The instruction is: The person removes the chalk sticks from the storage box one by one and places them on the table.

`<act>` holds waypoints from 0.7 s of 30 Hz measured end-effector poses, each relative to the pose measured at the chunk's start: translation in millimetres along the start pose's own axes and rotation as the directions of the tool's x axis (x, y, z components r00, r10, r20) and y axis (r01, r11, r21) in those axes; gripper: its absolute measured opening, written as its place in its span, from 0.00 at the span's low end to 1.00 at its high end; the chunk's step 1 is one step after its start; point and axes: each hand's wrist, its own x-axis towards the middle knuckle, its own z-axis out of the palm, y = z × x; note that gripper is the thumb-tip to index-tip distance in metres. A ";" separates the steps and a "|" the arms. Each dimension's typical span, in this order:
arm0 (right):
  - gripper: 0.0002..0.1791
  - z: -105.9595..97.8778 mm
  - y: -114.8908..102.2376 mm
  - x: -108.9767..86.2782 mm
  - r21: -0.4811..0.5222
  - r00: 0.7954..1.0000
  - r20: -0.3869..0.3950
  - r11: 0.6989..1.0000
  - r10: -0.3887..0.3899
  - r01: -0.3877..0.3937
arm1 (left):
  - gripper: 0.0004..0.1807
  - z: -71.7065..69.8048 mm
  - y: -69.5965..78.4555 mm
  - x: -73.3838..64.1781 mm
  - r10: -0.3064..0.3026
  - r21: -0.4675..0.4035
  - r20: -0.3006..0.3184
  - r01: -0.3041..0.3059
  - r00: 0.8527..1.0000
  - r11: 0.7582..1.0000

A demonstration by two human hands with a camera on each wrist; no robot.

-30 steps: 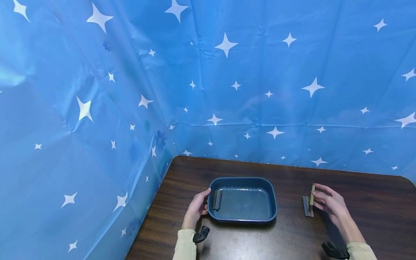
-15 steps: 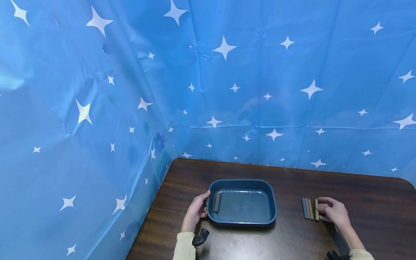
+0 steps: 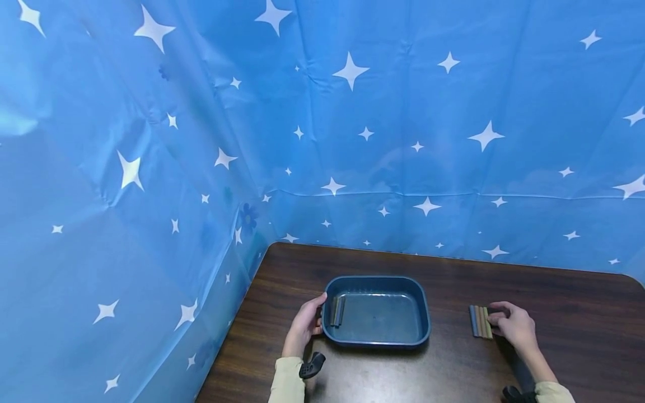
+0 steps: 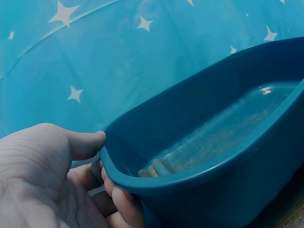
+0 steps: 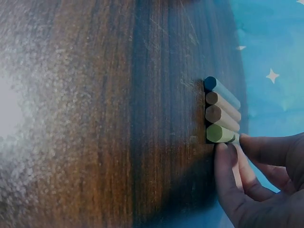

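Head view: the left hand [image 3: 304,320] grips the blue tray [image 3: 383,320] at its left rim, while dark table [image 3: 448,291] separates it from a row of four sticks [image 3: 478,322]. The right hand's [image 3: 516,327] bent fingers touch the outermost green stick [image 5: 219,133], though whether they pinch it I cannot tell. The tray's front rim partly hides its own sticks [image 4: 162,167] from the left wrist camera, and the table's near edge is cut off.
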 end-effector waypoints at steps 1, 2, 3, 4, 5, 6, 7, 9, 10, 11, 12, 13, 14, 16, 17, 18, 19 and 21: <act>0.19 0.3 0.0 -0.1 -0.001 1.000 -0.005 1.000 0.007 -0.007 | 0.19 0.1 -0.3 -0.2 0.001 -0.003 -0.002 -0.001 1.000 1.000; 0.19 0.6 0.3 -0.1 -0.002 1.000 -0.009 1.000 0.012 -0.012 | 0.19 0.4 -0.1 -0.4 0.001 -0.007 -0.007 -0.001 1.000 1.000; 0.18 0.8 0.1 -0.4 -0.003 1.000 -0.014 1.000 0.016 -0.016 | 0.19 0.6 -0.2 -0.4 0.000 -0.012 -0.011 0.000 1.000 1.000; 0.17 0.9 -0.1 -0.7 -0.003 1.000 -0.020 1.000 0.016 -0.016 | 0.20 0.7 -0.4 -0.2 -0.001 -0.016 -0.014 0.001 1.000 1.000; 0.17 1.2 0.1 -1.3 -0.006 0.999 -0.027 1.000 0.019 -0.019 | 0.20 1.0 -0.5 -0.4 -0.003 -0.020 -0.017 0.002 1.000 1.000; 0.16 1.3 -0.1 -1.8 -0.008 0.999 -0.034 1.000 0.020 -0.020 | 0.20 1.1 -0.8 -0.5 -0.005 -0.023 -0.021 0.004 1.000 1.000; 0.16 1.2 -0.4 -2.1 -0.008 0.999 -0.042 1.000 0.024 -0.024 | 0.20 1.2 -0.7 -0.3 -0.007 -0.025 -0.024 0.006 1.000 1.000; 0.15 0.8 -0.6 -2.9 -0.006 0.998 -0.058 1.000 0.030 -0.031 | 0.20 1.2 -1.0 0.0 -0.010 -0.025 -0.026 0.010 1.000 1.000; 0.15 0.3 -0.8 -3.3 -0.004 0.997 -0.068 0.999 0.034 -0.035 | 0.20 1.1 -1.1 0.1 -0.012 -0.024 -0.026 0.011 1.000 1.000; 0.15 -0.4 -1.1 -3.8 -0.003 0.996 -0.076 0.999 0.038 -0.039 | 0.20 1.0 -1.3 0.0 -0.013 -0.022 -0.026 0.013 1.000 1.000; 0.15 -1.3 -1.4 -4.4 0.000 0.996 -0.083 0.999 0.043 -0.044 | 0.20 0.8 -1.7 -0.1 -0.014 -0.021 -0.025 0.014 1.000 1.000; 0.15 -2.2 -1.7 -4.7 0.002 0.995 -0.090 0.999 0.048 -0.048 | 0.20 0.7 -1.9 -0.2 -0.015 -0.020 -0.023 0.014 1.000 1.000; 0.15 -3.3 -2.2 -5.1 0.001 0.994 -0.098 0.999 0.050 -0.050 | 0.20 0.5 -2.2 -0.4 -0.013 -0.018 -0.020 0.012 1.000 1.000; 0.15 -5.4 -4.1 -5.3 0.005 0.992 -0.110 0.998 0.055 -0.055 | 0.20 0.6 -2.1 -1.1 -0.012 -0.018 -0.018 0.011 1.000 1.000; 0.15 -6.4 -5.4 -5.3 0.006 0.992 -0.113 0.998 0.057 -0.056 | 0.20 0.7 -2.0 -1.4 -0.011 -0.019 -0.018 0.010 1.000 1.000; 0.15 -7.1 -7.0 -5.1 0.009 0.992 -0.115 0.998 0.060 -0.059 | 0.20 0.9 -1.7 -1.7 -0.010 -0.020 -0.018 0.009 1.000 1.000; 0.16 -7.8 -8.9 -5.0 0.007 0.991 -0.118 0.998 0.059 -0.058 | 0.20 1.0 -1.4 -1.7 -0.007 -0.020 -0.018 0.007 1.000 1.000; 0.17 -8.9 -14.6 -5.2 0.021 0.992 -0.111 0.998 0.058 -0.056 | 0.21 1.3 -0.7 -1.4 -0.005 -0.023 -0.018 0.005 1.000 1.000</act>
